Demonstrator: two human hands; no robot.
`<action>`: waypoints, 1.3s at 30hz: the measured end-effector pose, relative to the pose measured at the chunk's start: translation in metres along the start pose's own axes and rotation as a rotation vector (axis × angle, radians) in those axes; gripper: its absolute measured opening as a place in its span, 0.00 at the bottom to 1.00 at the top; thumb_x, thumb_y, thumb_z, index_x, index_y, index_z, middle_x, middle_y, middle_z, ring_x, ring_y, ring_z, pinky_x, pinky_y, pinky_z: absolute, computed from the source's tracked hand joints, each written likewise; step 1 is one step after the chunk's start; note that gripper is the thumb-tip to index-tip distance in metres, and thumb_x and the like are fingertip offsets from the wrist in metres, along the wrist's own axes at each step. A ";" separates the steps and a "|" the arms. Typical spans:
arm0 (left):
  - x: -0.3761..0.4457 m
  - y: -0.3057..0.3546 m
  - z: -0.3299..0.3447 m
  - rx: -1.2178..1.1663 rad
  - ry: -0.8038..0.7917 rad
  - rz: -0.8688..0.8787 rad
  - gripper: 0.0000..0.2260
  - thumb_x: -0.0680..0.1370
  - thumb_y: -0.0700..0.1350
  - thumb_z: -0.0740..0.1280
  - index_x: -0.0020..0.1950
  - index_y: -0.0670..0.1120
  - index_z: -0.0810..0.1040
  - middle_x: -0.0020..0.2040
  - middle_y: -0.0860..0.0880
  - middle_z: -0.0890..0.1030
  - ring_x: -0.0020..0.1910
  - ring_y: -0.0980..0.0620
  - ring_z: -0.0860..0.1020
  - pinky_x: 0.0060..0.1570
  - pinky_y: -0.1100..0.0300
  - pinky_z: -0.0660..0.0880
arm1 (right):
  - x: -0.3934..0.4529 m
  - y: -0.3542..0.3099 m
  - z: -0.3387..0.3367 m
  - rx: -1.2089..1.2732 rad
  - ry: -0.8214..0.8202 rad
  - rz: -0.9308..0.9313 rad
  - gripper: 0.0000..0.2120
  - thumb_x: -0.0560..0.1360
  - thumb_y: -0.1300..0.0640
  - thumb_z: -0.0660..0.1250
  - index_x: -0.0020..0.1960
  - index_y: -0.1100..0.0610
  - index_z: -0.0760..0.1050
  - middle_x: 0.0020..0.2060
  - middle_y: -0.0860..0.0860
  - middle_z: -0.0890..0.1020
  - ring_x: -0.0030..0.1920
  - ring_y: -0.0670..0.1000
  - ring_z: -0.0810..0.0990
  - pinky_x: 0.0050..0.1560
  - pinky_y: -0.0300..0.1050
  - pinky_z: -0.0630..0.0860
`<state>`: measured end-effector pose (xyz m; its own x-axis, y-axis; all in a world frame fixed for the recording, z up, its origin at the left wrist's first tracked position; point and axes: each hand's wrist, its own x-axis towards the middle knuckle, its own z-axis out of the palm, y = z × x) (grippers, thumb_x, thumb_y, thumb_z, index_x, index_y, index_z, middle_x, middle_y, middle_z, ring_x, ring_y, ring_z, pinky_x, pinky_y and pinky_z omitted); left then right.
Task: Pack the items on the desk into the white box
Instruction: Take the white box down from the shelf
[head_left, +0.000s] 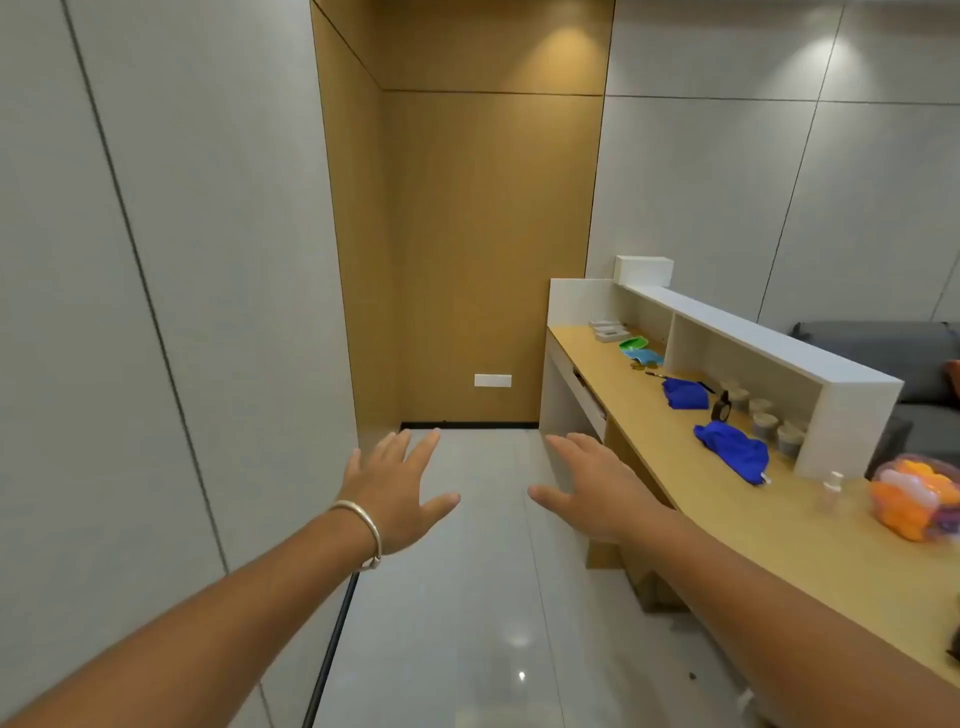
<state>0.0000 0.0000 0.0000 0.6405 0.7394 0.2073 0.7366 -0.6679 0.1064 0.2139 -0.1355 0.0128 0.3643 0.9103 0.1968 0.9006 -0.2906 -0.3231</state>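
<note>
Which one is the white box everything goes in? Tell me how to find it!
Look along the long wooden desk on the right to its far end by the wall. The white box sits up on top of the white shelf unit there. It's the only thing up on the shelf top; the blue cloths, cups and toys lie lower, on the desk.

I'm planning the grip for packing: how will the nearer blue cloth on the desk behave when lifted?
The nearer blue cloth lies crumpled in soft folds on the desk, so it is probably floppy and will droop from a pinch. It looks thin, hence likely light. It should not roll, though a small tag at its near end might dangle. Both hands are open and away from it.
</note>
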 end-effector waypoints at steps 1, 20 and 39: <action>0.020 0.000 0.002 -0.001 0.003 0.004 0.36 0.75 0.69 0.53 0.77 0.58 0.43 0.79 0.49 0.51 0.78 0.50 0.48 0.74 0.42 0.46 | 0.019 0.007 0.000 0.012 -0.002 -0.008 0.37 0.74 0.34 0.61 0.77 0.46 0.53 0.76 0.48 0.58 0.75 0.52 0.58 0.71 0.57 0.64; 0.399 -0.127 0.072 -0.041 0.038 0.020 0.35 0.76 0.67 0.55 0.78 0.58 0.44 0.79 0.49 0.51 0.78 0.51 0.47 0.74 0.43 0.45 | 0.400 0.043 0.075 -0.045 0.011 0.035 0.37 0.74 0.36 0.62 0.77 0.48 0.53 0.76 0.49 0.58 0.75 0.52 0.58 0.71 0.59 0.64; 0.731 -0.226 0.144 -0.027 -0.006 0.047 0.35 0.75 0.68 0.53 0.77 0.59 0.44 0.79 0.49 0.51 0.78 0.51 0.46 0.74 0.44 0.45 | 0.750 0.091 0.144 -0.033 0.060 0.030 0.36 0.74 0.36 0.61 0.76 0.48 0.55 0.74 0.49 0.62 0.73 0.51 0.61 0.70 0.53 0.63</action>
<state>0.3332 0.7041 -0.0129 0.6755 0.7079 0.2064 0.6997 -0.7037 0.1234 0.5347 0.5631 -0.0018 0.4041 0.8819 0.2427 0.8959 -0.3281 -0.2996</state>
